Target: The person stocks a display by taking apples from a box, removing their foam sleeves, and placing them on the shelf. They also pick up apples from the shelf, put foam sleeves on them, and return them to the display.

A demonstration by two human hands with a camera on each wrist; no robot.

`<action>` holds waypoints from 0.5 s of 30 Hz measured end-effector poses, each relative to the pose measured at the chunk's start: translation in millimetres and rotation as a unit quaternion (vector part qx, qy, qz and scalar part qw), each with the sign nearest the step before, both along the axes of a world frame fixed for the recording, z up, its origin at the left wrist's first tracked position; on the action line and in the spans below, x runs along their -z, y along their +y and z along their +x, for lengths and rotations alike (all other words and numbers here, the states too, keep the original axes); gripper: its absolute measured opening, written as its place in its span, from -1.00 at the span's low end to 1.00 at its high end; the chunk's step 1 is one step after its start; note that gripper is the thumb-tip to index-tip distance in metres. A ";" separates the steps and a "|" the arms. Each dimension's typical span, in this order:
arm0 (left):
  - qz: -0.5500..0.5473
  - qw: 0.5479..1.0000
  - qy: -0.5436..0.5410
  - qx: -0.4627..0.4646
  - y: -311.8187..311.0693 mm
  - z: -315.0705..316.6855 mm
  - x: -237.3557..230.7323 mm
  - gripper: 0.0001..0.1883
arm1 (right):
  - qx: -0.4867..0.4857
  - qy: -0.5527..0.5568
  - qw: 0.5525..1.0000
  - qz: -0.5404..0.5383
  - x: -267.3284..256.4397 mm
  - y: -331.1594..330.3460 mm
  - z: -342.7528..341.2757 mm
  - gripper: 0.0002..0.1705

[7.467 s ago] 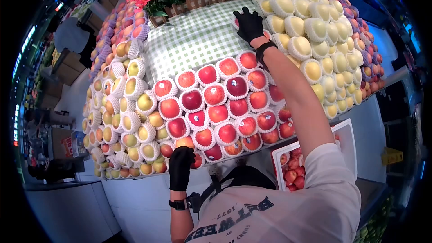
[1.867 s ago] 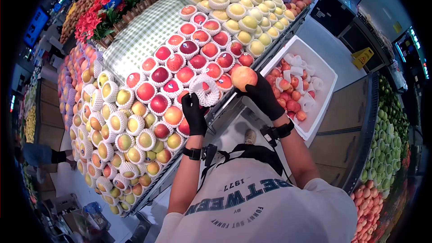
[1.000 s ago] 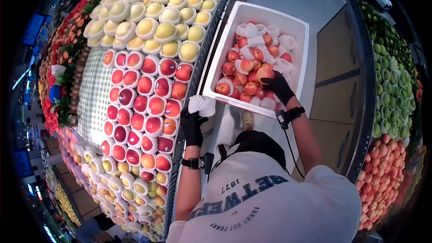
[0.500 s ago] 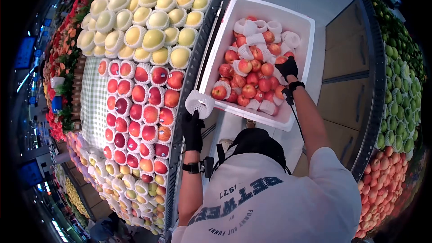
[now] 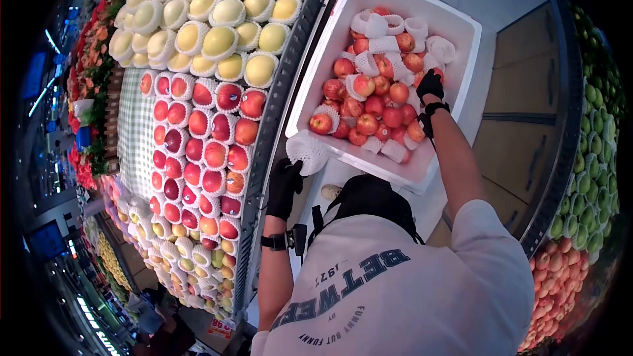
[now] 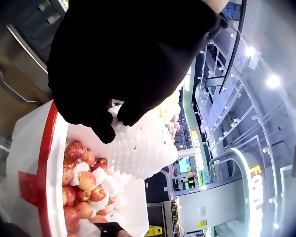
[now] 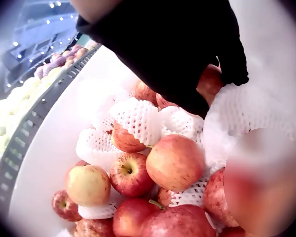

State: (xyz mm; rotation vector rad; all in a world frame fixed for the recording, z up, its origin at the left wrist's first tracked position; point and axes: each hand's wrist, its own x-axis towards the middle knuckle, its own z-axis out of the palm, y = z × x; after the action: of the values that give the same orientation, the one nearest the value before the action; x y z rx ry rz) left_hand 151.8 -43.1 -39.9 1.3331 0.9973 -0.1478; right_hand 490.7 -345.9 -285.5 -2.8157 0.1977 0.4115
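Observation:
In the head view, my black-gloved left hand point(image 5: 283, 188) pinches a white foam net sleeve point(image 5: 308, 151) beside the box's near left corner. The left wrist view shows the thumb and fingertips closed on the edge of that foam net point(image 6: 143, 148). My gloved right hand point(image 5: 430, 86) reaches into the white foam box point(image 5: 422, 3) at its right side. There it grips a red apple point(image 7: 209, 84), seen partly between thumb and fingers in the right wrist view. Loose apples point(image 5: 372, 105) and empty foam nets point(image 5: 440, 49) fill the box floor.
Left of the box, a display stand holds rows of red apples point(image 5: 214, 155) in foam nets, with yellow fruit point(image 5: 224, 43) behind. A checked cloth point(image 5: 136, 138) lies beyond the apples. Green fruit point(image 5: 587, 191) and cabinets point(image 5: 517, 138) line the right side.
I have turned from the display to the box. The apple carried in my right hand is let go among the others; that hand has moved right onto another apple. My left hand keeps the foam net.

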 end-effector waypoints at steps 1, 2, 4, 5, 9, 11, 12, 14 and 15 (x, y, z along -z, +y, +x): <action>0.012 1.000 0.004 0.014 -3.5 4.8 -2.7 -0.68 | 0.012 0.000 1.000 0.002 -3.6 0.5 0.9 -0.48; 0.025 0.999 0.008 0.030 -6.3 10.2 -4.5 -0.67 | 0.005 -0.015 1.000 0.006 -4.5 1.4 1.7 -0.51; 0.026 0.998 0.030 0.046 -9.0 16.3 4.7 -0.68 | -0.004 -0.033 0.999 0.026 -7.4 -4.3 2.2 -0.52; 0.027 0.997 0.041 0.056 -9.8 19.5 10.1 -0.68 | -0.008 -0.042 0.998 0.037 -19.8 -4.0 1.8 -0.53; 0.013 0.994 0.047 0.101 -18.6 42.5 21.0 -0.61 | -0.026 -0.172 0.970 0.169 -40.5 -14.3 -7.3 -0.46; 0.001 0.994 0.018 0.112 -29.4 53.1 21.7 -0.56 | -0.005 -0.185 0.959 0.213 -44.9 -18.5 -14.5 -0.46; -0.040 0.992 -0.024 0.115 -33.5 56.6 20.8 -0.51 | 0.002 -0.174 0.957 0.232 -58.4 -18.9 -21.4 -0.46; -0.054 0.988 -0.060 0.134 -49.1 66.6 6.4 -0.49 | 0.019 -0.200 0.946 0.254 -68.4 -17.2 -36.4 -0.51; -0.060 0.985 -0.079 0.140 -55.0 70.3 0.2 -0.48 | 0.009 -0.203 0.941 0.269 -70.1 -20.3 -42.3 -0.54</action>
State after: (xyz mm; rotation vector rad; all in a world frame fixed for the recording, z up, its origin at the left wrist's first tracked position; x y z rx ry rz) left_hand 222.1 -98.1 -40.1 1.3460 0.6539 -0.3060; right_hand 448.4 -366.2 -215.4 -2.2854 0.0135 -0.1183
